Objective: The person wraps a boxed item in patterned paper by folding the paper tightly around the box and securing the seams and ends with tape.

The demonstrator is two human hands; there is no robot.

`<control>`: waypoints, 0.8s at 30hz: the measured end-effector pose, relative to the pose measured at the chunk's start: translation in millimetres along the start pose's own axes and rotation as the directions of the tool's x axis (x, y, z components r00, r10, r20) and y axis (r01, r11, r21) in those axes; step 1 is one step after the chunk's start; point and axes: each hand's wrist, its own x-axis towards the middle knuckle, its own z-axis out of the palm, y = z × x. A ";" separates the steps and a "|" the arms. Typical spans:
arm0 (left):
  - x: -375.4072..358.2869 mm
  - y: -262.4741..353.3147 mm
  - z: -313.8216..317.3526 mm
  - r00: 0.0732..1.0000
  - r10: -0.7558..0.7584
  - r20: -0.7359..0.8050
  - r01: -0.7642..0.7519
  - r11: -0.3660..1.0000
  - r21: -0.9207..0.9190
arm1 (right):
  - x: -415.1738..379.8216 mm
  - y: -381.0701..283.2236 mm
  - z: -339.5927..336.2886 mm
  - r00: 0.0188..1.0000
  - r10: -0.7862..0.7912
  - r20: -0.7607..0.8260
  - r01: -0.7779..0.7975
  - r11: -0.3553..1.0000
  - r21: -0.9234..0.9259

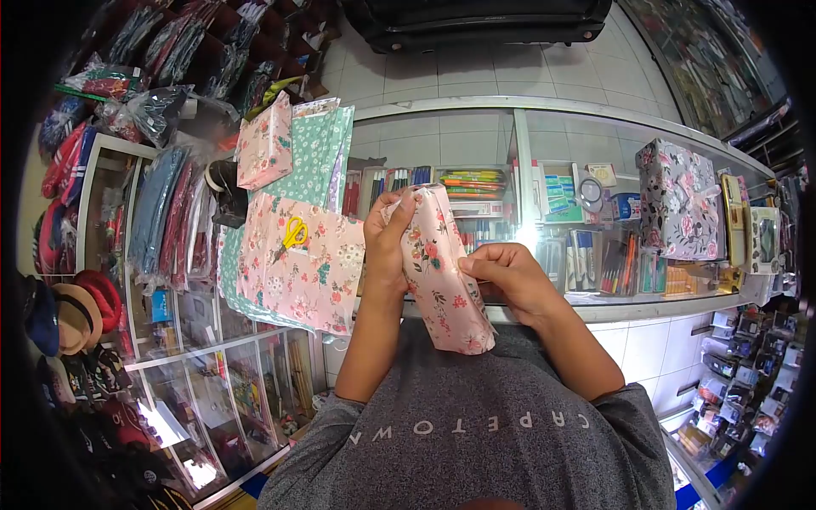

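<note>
A long box in pink floral wrapping paper (pixel 433 259) is held up in front of my chest, tilted, its lower end toward my shirt. My left hand (pixel 387 242) grips its upper left side, with the thumb near the top end. At the right edge, my right hand (pixel 514 276) is closed, its thumb and curled fingers pressed to the paper. Yellow-handled scissors (pixel 293 234) lie on a sheet of pink floral wrapping paper (pixel 319 285) left of my hands. Behind them, another pink floral wrapped box (pixel 266 144) rests on green floral paper (pixel 319 157).
A glass display counter (pixel 408 126) with pens and stationery inside runs ahead of me. On its right stands a grey floral gift box (pixel 684 200) beside a gold-framed item (pixel 735 221). A black tape dispenser (pixel 225 191) sits at the left, near bagged clothes (pixel 161 217) and hats (pixel 76 319).
</note>
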 end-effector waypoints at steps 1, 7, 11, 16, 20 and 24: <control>-0.3 0.2 -0.1 1.000 -0.011 -0.003 0.011 1.000 -0.005 | -0.5 -0.9 -0.2 1.000 -0.001 -0.001 0.001 1.000 0.000; 3.4 0.0 -4.8 1.000 -0.026 -0.015 0.026 1.000 -0.017 | -2.3 -1.1 -4.9 1.000 -0.017 0.004 0.017 1.000 0.006; 4.6 3.3 -4.6 0.999 -0.027 -0.037 0.026 0.999 -0.022 | -6.8 -6.1 -3.8 0.999 -0.050 0.016 0.050 0.999 0.019; 5.2 6.1 -5.0 0.997 0.018 -0.076 -0.021 0.999 -0.035 | -8.4 -5.5 3.4 0.997 -0.082 -0.014 0.081 0.995 -0.058; 3.6 11.0 0.9 0.986 0.057 -0.157 -0.049 0.997 0.058 | -1.2 1.0 9.6 0.967 -0.240 -0.090 0.223 0.960 -0.170; 7.3 5.6 -1.5 0.974 0.097 -0.203 -0.037 0.959 0.280 | 10.6 9.2 3.3 0.947 -0.302 -0.113 0.245 0.901 -0.357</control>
